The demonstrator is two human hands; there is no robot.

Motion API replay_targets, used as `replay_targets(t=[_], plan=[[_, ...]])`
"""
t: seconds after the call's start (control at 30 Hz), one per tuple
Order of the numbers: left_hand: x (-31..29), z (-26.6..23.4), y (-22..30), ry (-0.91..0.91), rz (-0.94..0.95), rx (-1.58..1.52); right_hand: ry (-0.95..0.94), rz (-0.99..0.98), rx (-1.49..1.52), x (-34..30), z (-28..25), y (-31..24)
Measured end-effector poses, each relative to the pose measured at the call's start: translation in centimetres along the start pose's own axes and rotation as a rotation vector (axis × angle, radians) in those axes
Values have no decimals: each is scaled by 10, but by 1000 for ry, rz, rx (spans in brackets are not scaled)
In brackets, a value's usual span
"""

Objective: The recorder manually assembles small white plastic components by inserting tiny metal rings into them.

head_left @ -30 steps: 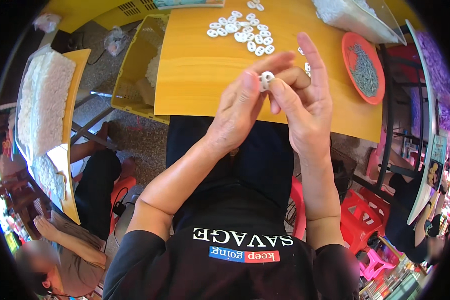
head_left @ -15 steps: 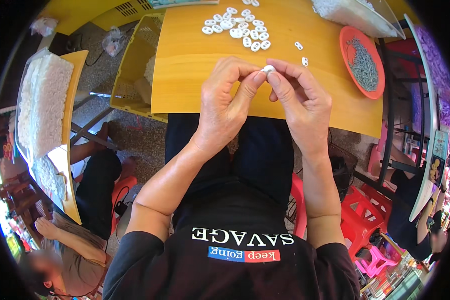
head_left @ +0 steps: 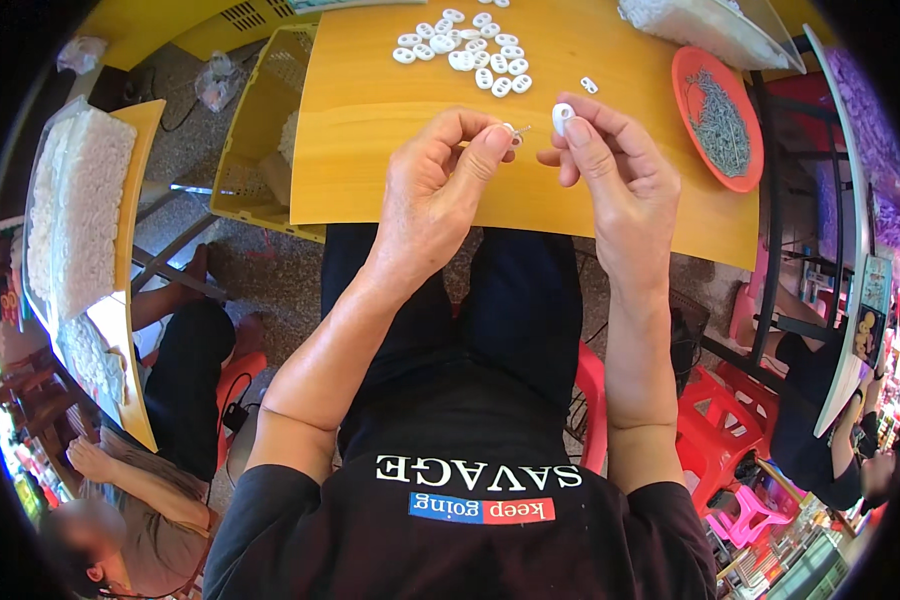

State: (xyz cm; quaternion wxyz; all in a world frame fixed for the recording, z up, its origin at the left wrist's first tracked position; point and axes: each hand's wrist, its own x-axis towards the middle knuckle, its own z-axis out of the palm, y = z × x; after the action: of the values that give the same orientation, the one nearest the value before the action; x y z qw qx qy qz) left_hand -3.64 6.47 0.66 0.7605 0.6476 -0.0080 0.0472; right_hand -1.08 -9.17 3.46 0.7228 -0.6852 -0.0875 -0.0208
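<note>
Over the near part of the yellow table, my left hand (head_left: 435,185) pinches a small white piece (head_left: 514,137) between thumb and forefinger, and a thin metal pin sticks out of it toward the right. A short gap away, my right hand (head_left: 625,180) holds a white oval plastic piece (head_left: 563,118) with a hole in it, gripped by thumb and forefinger. Beyond my hands lies a loose group of white oval two-holed pieces (head_left: 501,87). One smaller white piece with two dark holes (head_left: 589,86) rests apart from them, just past my right hand.
An orange-red dish (head_left: 682,115) of grey metal pins (head_left: 720,125) stands at the table's right. Behind it is a clear container of white parts (head_left: 705,30). A yellow crate (head_left: 232,185) sits left of the table (head_left: 370,180). Another person (head_left: 140,520) sits at lower left; red stools (head_left: 710,430) stand right.
My hands were together around a white piece and have drawn apart, each now holding one. Of two small loose pieces near my right hand, only one shows now. The view has shifted slightly.
</note>
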Motion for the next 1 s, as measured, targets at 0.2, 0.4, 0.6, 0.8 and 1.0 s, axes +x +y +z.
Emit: replay_targets(t=[0.2, 0.4, 0.6, 0.8, 1.0], plan=[[0, 3, 1, 13, -39, -92, 34, 12, -92, -4, 6, 0], [0, 2, 1, 6, -90, -121, -63, -228, -648, -1, -1, 24], [4, 0, -3, 25, -81, -115, -131, -288, -799, 7, -6, 24], [3, -2, 0, 7, -97, -82, -178, -235, -490, 14, -10, -2], [3, -2, 7, -74, -92, 10, -266, -417, -565, 20, -13, -10]])
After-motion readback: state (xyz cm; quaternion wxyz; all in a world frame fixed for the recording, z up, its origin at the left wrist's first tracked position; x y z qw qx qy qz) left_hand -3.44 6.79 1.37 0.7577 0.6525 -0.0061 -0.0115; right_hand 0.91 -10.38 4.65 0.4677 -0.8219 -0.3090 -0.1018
